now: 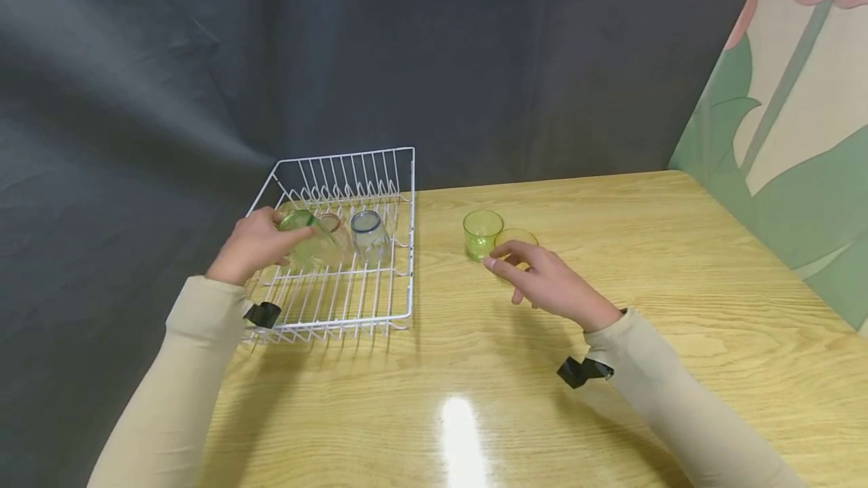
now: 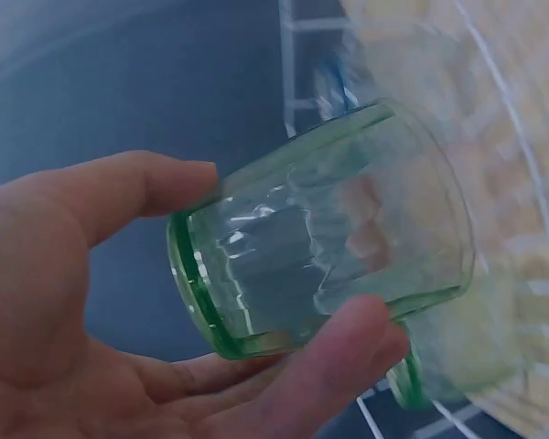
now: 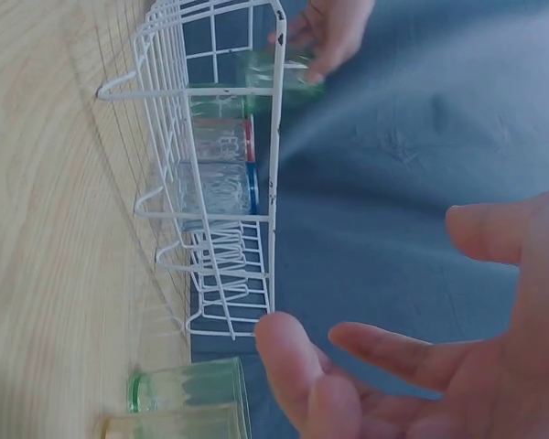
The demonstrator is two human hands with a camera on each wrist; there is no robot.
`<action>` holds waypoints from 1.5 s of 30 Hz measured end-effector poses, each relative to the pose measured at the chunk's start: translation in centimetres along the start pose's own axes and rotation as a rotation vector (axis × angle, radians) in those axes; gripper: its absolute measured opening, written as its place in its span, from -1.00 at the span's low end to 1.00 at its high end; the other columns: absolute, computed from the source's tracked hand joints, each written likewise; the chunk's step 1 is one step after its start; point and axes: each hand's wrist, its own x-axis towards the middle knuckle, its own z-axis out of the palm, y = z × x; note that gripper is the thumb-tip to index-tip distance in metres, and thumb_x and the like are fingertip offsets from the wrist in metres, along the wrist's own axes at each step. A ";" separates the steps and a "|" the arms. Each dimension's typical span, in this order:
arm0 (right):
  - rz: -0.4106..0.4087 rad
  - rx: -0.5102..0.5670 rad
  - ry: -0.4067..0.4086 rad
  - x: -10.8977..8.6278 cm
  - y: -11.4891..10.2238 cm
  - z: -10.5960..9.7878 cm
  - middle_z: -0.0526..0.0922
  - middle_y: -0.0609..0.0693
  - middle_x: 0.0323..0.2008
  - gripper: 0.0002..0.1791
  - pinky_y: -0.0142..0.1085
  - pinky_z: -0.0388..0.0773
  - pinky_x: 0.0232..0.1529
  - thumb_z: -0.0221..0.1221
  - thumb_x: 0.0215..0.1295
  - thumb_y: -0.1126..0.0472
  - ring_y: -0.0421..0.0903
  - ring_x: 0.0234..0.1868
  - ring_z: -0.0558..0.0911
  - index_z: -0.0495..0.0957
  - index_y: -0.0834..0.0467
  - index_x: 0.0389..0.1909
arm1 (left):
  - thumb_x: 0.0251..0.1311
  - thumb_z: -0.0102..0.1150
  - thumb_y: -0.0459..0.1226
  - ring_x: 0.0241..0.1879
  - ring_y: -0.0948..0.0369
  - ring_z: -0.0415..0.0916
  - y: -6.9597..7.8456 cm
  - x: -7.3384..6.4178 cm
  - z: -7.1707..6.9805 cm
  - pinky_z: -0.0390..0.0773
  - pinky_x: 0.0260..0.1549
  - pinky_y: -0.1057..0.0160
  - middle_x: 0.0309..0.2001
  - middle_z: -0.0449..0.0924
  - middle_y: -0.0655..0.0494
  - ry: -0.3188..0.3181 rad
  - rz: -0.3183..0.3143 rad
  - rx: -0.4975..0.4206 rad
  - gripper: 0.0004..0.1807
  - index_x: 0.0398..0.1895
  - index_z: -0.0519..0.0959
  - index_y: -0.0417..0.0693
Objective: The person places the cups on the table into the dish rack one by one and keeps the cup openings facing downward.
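Pinching with the left hand (image 1: 252,243) a green glass (image 2: 265,261), mouth-down over the rack (image 1: 411,269), presumably, despite blur, to match the inverted glasses (image 1: 371,245) at three o'clock. With the right hand (image 1: 548,285) spread, empty; at its ten o'clock, two upright glasses (image 1: 481,232) on the surface (image 1: 380,405).

Head view: illumination bright and even. A white glare patch (image 1: 464,443) on the near worktop (image 1: 380,398) indicates light from above; soft shadows lie beside both sleeves (image 1: 179,382). The curtain (image 1: 441,59) reads dark, with a pale sheen at left. Left wrist view: dimmer, cool-toned; highlights streak the green glass (image 2: 256,274); background blurred. Right wrist view: slightly hazy; rack (image 3: 274,165) moderately sharp.
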 end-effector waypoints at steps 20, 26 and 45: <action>0.053 -0.008 -0.001 -0.4 0.3 -0.9 0.58 0.19 -0.01 -0.42 -0.16 0.55 -0.51 0.00 0.47 -0.26 0.02 -0.42 0.64 0.47 0.09 0.22 | 0.12 0.29 0.14 -0.68 0.22 0.41 -4.8 2.7 -1.1 0.40 -0.59 0.22 -0.72 0.35 0.18 -0.175 -0.169 0.149 -0.46 -0.70 0.29 0.04; 0.051 0.002 -0.005 -0.5 0.3 -0.9 0.59 0.18 0.00 -0.41 -0.16 0.55 -0.50 0.00 0.47 -0.28 0.05 -0.39 0.65 0.47 0.08 0.23 | 0.08 0.35 0.13 -0.58 0.17 0.47 -4.9 3.0 -1.1 0.47 -0.56 0.22 -0.53 0.32 0.08 -0.180 -0.172 0.149 -0.43 -0.57 0.22 -0.01; 0.054 -0.008 -0.020 -0.4 0.2 -1.1 0.59 0.19 0.00 -0.42 -0.16 0.55 -0.52 0.02 0.46 -0.27 0.03 -0.40 0.65 0.48 0.09 0.22 | 0.00 0.44 0.07 -0.58 0.16 0.52 -6.4 3.1 -0.4 0.54 -0.56 0.22 -0.36 0.38 -0.11 -0.158 -0.172 0.115 -0.41 -0.43 0.29 -0.14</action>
